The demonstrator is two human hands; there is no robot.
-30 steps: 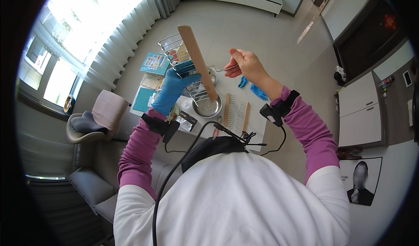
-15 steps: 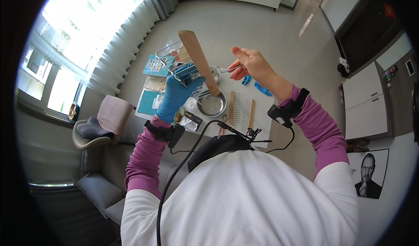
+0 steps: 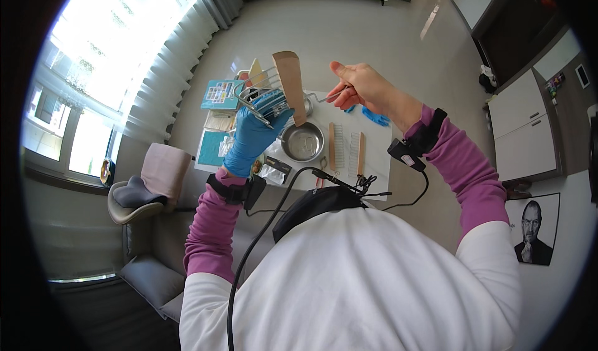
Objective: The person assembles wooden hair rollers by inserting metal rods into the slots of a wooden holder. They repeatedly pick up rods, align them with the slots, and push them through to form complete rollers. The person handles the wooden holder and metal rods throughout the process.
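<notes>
My left hand, in a blue glove, is closed around a wooden bar with a row of metal wire prongs. The bare wood faces right, and the prongs stick out to the left. My bare right hand pinches a thin bent metal rod, whose tip points toward the bar with a gap between. Below the bar, a steel bowl holds something small and metallic that I cannot make out. Two similar wooden bars with wire prongs lie right of the bowl.
The white table carries a blue booklet, a teal pad, a dark packet, blue gloves and black cables. At left stand a chair and a grey sofa.
The wooden bar has turned more upright, its lower end moving up and left. My right hand stays near its place, with more of the metal rod showing.
</notes>
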